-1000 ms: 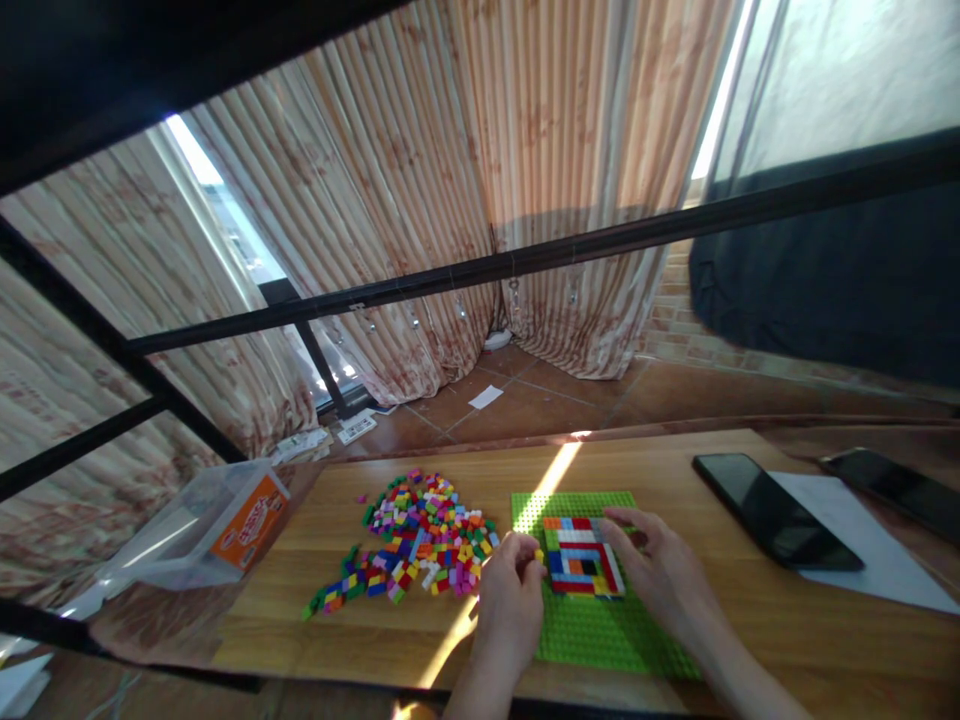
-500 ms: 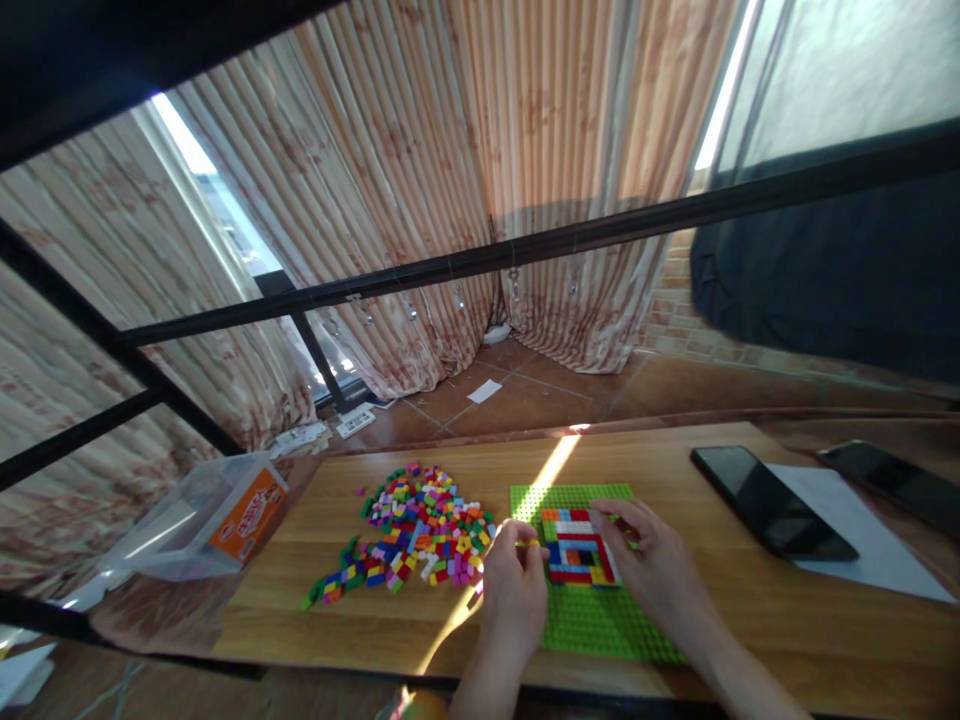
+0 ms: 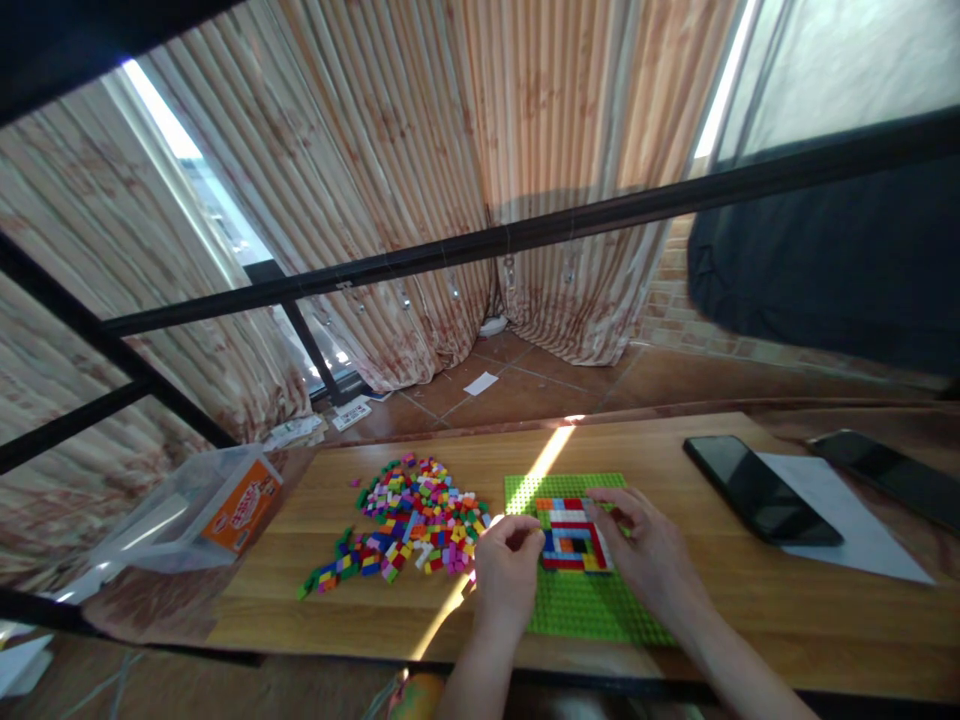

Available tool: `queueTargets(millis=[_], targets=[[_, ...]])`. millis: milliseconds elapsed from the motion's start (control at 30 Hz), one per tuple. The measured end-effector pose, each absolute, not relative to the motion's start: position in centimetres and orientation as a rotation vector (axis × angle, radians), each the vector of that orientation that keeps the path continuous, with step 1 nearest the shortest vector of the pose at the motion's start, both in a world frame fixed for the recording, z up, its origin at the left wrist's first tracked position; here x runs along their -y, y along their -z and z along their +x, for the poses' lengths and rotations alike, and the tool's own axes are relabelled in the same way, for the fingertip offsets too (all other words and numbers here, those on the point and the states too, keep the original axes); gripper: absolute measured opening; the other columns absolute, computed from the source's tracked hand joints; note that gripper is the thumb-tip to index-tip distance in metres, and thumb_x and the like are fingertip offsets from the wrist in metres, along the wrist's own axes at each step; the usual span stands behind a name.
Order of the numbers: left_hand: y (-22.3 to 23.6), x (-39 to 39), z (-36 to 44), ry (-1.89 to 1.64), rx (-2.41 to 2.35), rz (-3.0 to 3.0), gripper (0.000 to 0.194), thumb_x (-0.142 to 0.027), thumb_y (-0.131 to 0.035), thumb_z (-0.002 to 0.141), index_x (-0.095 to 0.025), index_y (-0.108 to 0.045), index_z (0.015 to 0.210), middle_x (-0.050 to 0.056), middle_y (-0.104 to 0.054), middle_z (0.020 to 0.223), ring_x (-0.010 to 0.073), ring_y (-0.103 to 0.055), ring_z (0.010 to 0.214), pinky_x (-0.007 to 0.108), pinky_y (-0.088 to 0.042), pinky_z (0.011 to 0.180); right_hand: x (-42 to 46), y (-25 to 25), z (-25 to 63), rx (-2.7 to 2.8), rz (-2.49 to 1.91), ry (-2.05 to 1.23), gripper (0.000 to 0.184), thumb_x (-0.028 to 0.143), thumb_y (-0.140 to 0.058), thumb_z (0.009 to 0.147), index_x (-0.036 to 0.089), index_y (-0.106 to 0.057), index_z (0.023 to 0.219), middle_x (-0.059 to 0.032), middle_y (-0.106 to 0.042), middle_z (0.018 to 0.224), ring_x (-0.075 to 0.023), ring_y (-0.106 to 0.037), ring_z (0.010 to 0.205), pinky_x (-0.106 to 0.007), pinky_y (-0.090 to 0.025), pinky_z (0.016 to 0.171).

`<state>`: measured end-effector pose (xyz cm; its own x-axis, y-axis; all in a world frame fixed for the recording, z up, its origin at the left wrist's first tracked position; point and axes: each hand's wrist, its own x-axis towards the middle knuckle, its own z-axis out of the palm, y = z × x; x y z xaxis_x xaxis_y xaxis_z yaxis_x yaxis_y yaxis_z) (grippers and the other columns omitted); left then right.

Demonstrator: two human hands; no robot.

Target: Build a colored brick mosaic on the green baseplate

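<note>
A green studded baseplate (image 3: pixel 577 610) lies on the wooden table, with a block of toy bricks (image 3: pixel 568 531) in red, white, blue and other colours built on it. My left hand (image 3: pixel 508 572) is at the plate's left edge, thumb and forefinger pinched on a small yellow brick that is mostly hidden now. At the upper right corner of the built bricks is my right hand (image 3: pixel 651 555), its thumb and fingertips bent together; whatever they grip is hidden. To the left of both hands spreads a pile of loose bricks (image 3: pixel 420 515) in many colours.
A clear plastic box (image 3: pixel 184 510) with an orange label stands beyond the table's left end. On the right, a black phone (image 3: pixel 757 490) rests partly on white paper (image 3: pixel 847 530), and another dark phone (image 3: pixel 892 475) lies farther right. A black metal bar (image 3: pixel 465 250) crosses beyond the table.
The whole view has shifted slightly. My left hand stays pinched, but the yellow at its fingertips shows less. My right hand remains at the upper right corner of the built bricks.
</note>
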<state>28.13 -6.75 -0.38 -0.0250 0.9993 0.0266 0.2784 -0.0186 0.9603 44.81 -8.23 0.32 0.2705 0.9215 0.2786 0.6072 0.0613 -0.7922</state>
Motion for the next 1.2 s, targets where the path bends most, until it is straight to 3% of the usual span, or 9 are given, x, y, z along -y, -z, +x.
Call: queueTargets(millis=[267,633,900,1100,1200], targets=[[1.3,6.6,28.6,-1.127,-1.397,1.484,0.013,-0.021,-0.059,0.074,-0.016,-0.069,0.08,0.004,-0.069,0.079,0.0153,-0.063,0.076,0.027,-0.049,0.071,8.3,-0.2,45.0,1.428,-1.645,-0.454,0.029,0.038,-0.045,0.083,0.02,-0.066,0.094,-0.0068,-0.066,0.093,-0.0168,-0.062,0.069,-0.03,-0.049,0.062],[1.3,6.5,28.9,-1.16,-1.41,1.518,0.011,-0.013,-0.057,0.07,-0.017,-0.068,0.074,0.002,-0.067,0.073,0.0144,-0.061,0.071,0.027,-0.049,0.069,8.3,0.3,44.8,1.513,-1.642,-0.43,0.028,0.035,-0.043,0.085,0.021,-0.065,0.094,-0.0064,-0.065,0.094,-0.0176,-0.063,0.074,-0.03,-0.049,0.068],[1.2,6.4,29.3,-1.145,-1.438,1.405,0.018,-0.012,-0.058,0.067,-0.015,-0.063,0.083,0.003,-0.065,0.076,0.0143,-0.061,0.072,0.026,-0.049,0.069,8.4,0.7,44.4,1.553,-1.691,-0.388,0.027,0.033,-0.043,0.085,0.02,-0.064,0.096,-0.0061,-0.064,0.094,-0.0168,-0.061,0.071,-0.03,-0.048,0.064],[1.6,6.1,28.8,-1.138,-1.403,1.375,0.025,-0.011,-0.056,0.067,-0.014,-0.063,0.09,0.004,-0.066,0.08,0.0147,-0.062,0.076,0.026,-0.049,0.072,7.9,1.6,43.3,1.635,-1.694,-0.15,0.024,0.029,-0.05,0.081,0.021,-0.065,0.098,-0.0088,-0.062,0.102,-0.0239,-0.056,0.094,-0.039,-0.046,0.084],[1.8,5.9,28.6,-1.132,-1.385,1.396,0.022,-0.019,-0.053,0.074,-0.015,-0.063,0.093,0.005,-0.067,0.084,0.0155,-0.063,0.08,0.027,-0.049,0.075,7.8,1.7,42.3,1.631,-1.748,-0.071,0.026,0.03,-0.052,0.08,0.022,-0.063,0.103,-0.01,-0.059,0.108,-0.0273,-0.053,0.1,-0.044,-0.044,0.085]])
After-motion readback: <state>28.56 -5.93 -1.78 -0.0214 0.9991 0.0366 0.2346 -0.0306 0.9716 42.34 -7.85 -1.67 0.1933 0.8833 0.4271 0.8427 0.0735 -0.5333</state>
